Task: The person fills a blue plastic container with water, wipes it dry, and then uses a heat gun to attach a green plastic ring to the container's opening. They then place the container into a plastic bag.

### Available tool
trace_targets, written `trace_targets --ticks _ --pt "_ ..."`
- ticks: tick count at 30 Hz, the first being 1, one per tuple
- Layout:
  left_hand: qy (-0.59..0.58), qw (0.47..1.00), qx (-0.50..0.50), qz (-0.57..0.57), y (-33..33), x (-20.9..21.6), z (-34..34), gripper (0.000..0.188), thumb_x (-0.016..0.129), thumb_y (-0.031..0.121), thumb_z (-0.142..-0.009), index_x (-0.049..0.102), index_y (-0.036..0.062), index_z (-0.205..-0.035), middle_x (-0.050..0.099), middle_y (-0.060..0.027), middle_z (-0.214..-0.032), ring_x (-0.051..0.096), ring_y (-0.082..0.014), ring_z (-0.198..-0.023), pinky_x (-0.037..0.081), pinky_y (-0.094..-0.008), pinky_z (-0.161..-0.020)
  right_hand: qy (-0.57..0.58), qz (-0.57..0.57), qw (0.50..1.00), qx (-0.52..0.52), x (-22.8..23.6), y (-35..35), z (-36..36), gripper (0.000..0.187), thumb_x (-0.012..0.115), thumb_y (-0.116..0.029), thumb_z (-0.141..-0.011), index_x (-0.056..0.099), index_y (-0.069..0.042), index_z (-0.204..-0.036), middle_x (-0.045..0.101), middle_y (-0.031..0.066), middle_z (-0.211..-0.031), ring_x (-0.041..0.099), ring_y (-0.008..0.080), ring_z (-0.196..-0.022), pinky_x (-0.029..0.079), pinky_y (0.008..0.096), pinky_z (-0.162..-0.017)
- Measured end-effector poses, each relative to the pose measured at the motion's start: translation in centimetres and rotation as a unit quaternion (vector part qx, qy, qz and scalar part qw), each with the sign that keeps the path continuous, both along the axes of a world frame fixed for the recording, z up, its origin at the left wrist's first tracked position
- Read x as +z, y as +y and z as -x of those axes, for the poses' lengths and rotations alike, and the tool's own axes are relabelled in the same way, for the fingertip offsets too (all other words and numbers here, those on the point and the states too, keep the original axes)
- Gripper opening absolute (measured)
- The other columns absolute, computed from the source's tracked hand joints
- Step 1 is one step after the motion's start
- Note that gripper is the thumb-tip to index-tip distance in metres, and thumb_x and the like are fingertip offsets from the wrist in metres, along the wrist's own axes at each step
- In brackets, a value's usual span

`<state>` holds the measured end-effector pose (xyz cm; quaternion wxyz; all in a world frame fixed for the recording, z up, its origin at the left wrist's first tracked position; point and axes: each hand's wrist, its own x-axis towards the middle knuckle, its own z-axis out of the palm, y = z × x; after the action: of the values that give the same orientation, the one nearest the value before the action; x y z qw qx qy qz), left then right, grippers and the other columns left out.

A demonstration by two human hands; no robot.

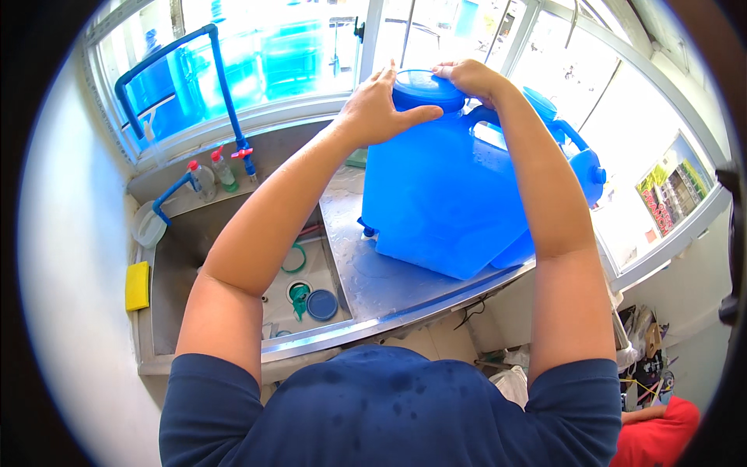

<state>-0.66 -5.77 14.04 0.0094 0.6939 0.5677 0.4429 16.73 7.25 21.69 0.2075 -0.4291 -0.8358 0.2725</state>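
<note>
Blue plastic takes up the upper middle of the head view: a big water jug [443, 202] stands on the wet steel counter [373, 276], its round cap [426, 87] near the top of the frame. The left hand [375, 107] is spread wide around the cap's left side, gripping it, thumb stretched along the front and fingers at the far left. The right hand [469, 79] comes in from the right, half curled, its fingertips touching the cap's right rim; I cannot tell whether it pinches there. A second blue jug [585, 167] shows behind, right of centre at the top.

At left of the frame lies a steel sink [175, 265], with a green ring [294, 258] and a dark blue lid [321, 304] inside. Two red-topped bottles [201, 182] stand on its far ledge, beside a blue pipe [223, 74] rising in the upper left. A yellow sponge [137, 286] sits at the far left. A person's red sleeve [661, 432] shows lower right.
</note>
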Motion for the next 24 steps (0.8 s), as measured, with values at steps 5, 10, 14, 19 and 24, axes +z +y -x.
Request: trace_targets --ticks 5,10,14,19,24 --pt "0.024 0.997 0.063 -0.038 0.4 0.3 -1.5 0.131 0.077 0.075 -0.062 0.03 -0.0119 -0.148 0.044 -0.033 -0.143 0.05 -0.0425 -0.131 0.046 -0.0476 -0.105 -0.012 -0.159 0.984 0.079 -0.3 0.6 -0.5 0.035 0.062 -0.028 -0.098 0.069 -0.005 -0.123 0.072 0.0154 -0.113 0.069 0.0245 -0.097 0.055 0.0342 -0.088" --pt "-0.068 0.996 0.048 0.016 0.9 0.3 -2.4 0.135 0.08 0.075 -0.056 0.031 -0.0112 -0.148 0.053 -0.0329 -0.133 0.057 -0.0429 -0.122 0.049 -0.0485 -0.101 0.004 -0.158 0.985 0.061 -1.6 1.8 -0.1 0.033 0.065 -0.032 -0.095 0.072 -0.008 -0.117 0.074 0.0141 -0.101 0.07 0.0221 -0.087 0.057 0.0328 -0.08" --pt "-0.053 0.997 0.049 0.017 2.1 -0.4 -2.0 0.136 0.083 0.071 -0.056 0.025 -0.0055 -0.152 0.053 -0.0332 -0.133 0.057 -0.0441 -0.122 0.049 -0.049 -0.101 -0.02 -0.223 0.974 0.026 -1.5 1.3 0.3 0.037 0.066 -0.04 -0.092 0.077 -0.005 -0.099 0.074 0.013 -0.085 0.069 0.022 -0.075 0.055 0.0354 -0.074" --pt "-0.106 0.993 -0.05 -0.011 2.8 -1.0 4.3 0.132 0.086 0.065 -0.06 0.022 -0.0026 -0.154 0.047 -0.0346 -0.14 0.043 -0.0417 -0.137 0.039 -0.0489 -0.111 -0.125 -0.283 0.951 0.002 0.4 -0.8 -2.4 0.046 0.064 -0.047 -0.09 0.078 -0.004 -0.087 0.071 0.0121 -0.076 0.066 0.0224 -0.071 0.053 0.041 -0.073" --pt "-0.127 0.979 -0.147 0.07 1.3 0.4 5.8 0.129 0.083 0.066 -0.064 0.022 -0.0045 -0.153 0.039 -0.0343 -0.147 0.035 -0.0404 -0.143 0.032 -0.0471 -0.115 -0.081 -0.273 0.959 -0.001 0.5 -2.0 -2.6 0.041 0.059 -0.042 -0.094 0.077 -0.006 -0.103 0.074 0.0148 -0.093 0.069 0.0288 -0.083 0.052 0.0423 -0.085"
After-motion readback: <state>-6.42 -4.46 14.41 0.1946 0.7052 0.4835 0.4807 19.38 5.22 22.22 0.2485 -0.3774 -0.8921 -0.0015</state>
